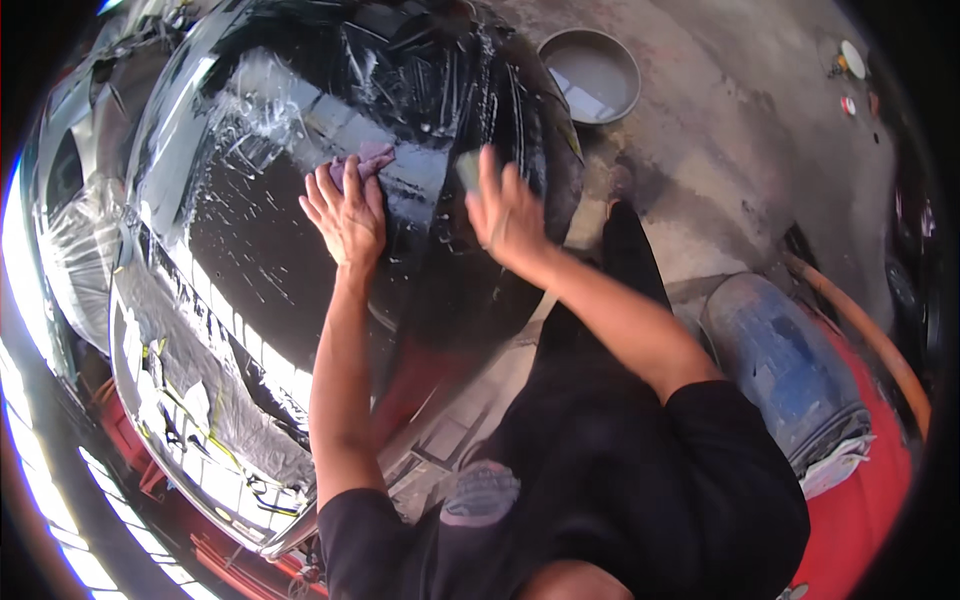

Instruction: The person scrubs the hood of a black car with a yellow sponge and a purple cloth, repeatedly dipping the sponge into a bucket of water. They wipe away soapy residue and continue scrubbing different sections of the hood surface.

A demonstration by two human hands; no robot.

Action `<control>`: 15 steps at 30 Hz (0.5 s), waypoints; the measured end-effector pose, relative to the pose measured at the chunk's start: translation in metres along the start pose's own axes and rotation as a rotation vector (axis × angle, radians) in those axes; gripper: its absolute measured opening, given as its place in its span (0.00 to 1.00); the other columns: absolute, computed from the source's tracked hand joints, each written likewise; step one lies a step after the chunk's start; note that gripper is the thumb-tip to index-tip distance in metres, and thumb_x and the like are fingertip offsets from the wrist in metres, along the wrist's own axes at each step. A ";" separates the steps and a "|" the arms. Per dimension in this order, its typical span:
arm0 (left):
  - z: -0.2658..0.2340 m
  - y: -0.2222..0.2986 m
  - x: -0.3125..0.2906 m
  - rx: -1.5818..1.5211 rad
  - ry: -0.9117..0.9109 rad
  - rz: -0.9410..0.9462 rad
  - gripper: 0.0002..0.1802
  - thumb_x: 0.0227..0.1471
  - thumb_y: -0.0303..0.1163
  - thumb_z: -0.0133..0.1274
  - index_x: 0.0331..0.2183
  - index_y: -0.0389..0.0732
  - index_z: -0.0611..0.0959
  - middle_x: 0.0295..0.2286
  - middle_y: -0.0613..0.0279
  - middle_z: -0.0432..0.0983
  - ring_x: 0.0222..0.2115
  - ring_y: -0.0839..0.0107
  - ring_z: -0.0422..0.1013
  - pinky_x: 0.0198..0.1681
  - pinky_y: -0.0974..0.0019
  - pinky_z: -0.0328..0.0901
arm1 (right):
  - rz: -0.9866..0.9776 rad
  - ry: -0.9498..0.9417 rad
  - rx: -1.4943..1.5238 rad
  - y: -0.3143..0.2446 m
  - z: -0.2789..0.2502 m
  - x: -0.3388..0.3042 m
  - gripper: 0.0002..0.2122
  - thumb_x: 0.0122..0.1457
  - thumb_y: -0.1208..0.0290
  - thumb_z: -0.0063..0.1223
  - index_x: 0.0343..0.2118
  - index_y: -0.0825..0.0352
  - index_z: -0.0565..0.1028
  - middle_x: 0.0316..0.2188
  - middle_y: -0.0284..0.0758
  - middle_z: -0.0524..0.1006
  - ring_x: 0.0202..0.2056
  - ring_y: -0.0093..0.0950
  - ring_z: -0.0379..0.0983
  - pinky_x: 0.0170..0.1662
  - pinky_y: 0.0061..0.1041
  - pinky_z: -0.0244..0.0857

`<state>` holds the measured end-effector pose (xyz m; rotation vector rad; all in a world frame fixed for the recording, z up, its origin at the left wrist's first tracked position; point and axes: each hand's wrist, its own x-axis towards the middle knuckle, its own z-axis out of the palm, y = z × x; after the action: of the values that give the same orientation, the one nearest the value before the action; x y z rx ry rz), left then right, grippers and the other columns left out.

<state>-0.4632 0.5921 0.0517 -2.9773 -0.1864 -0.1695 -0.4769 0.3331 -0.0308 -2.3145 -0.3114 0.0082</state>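
Note:
A glossy black car body panel lies in front of me, wet and streaked with whitish suds or residue. My left hand rests on it with the fingers curled over a crumpled purple cloth. To the right, my right hand is over the same panel and slightly smeared by motion. Its fingers press a small greenish-grey flat pad whose exact kind I cannot make out; part of it is hidden behind the fingers.
A round grey basin of water stands on the concrete floor beyond the car's right side. A worn blue drum and an orange hose are at the right. Plastic sheeting covers something at the left.

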 end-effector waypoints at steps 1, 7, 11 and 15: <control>-0.001 -0.001 -0.005 0.005 -0.008 0.002 0.30 0.75 0.49 0.53 0.72 0.53 0.75 0.70 0.43 0.64 0.74 0.36 0.56 0.76 0.27 0.48 | 0.006 -0.065 0.054 -0.009 -0.003 -0.028 0.42 0.70 0.57 0.63 0.80 0.72 0.58 0.47 0.54 0.74 0.43 0.52 0.79 0.44 0.54 0.78; 0.011 0.015 0.013 -0.024 0.014 0.034 0.30 0.75 0.49 0.52 0.72 0.53 0.75 0.70 0.43 0.64 0.74 0.37 0.56 0.76 0.27 0.48 | 0.276 0.140 -0.078 0.074 -0.003 0.145 0.34 0.73 0.56 0.56 0.75 0.71 0.64 0.52 0.55 0.78 0.49 0.55 0.80 0.49 0.57 0.76; 0.007 0.006 0.008 -0.007 0.014 0.022 0.30 0.75 0.50 0.52 0.71 0.52 0.76 0.70 0.43 0.64 0.74 0.37 0.56 0.76 0.28 0.48 | 0.206 0.070 -0.050 0.046 -0.004 0.084 0.35 0.73 0.55 0.57 0.76 0.70 0.63 0.52 0.53 0.76 0.48 0.53 0.79 0.47 0.55 0.77; 0.004 0.001 0.003 0.007 0.021 0.013 0.30 0.75 0.50 0.52 0.71 0.52 0.76 0.70 0.43 0.64 0.74 0.37 0.56 0.76 0.28 0.48 | -0.020 -0.008 0.027 0.005 -0.005 -0.040 0.41 0.71 0.58 0.62 0.80 0.69 0.58 0.49 0.54 0.73 0.44 0.52 0.78 0.42 0.54 0.78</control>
<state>-0.4600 0.5925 0.0480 -2.9676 -0.1655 -0.1977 -0.5137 0.3169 -0.0345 -2.2856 -0.3359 0.0113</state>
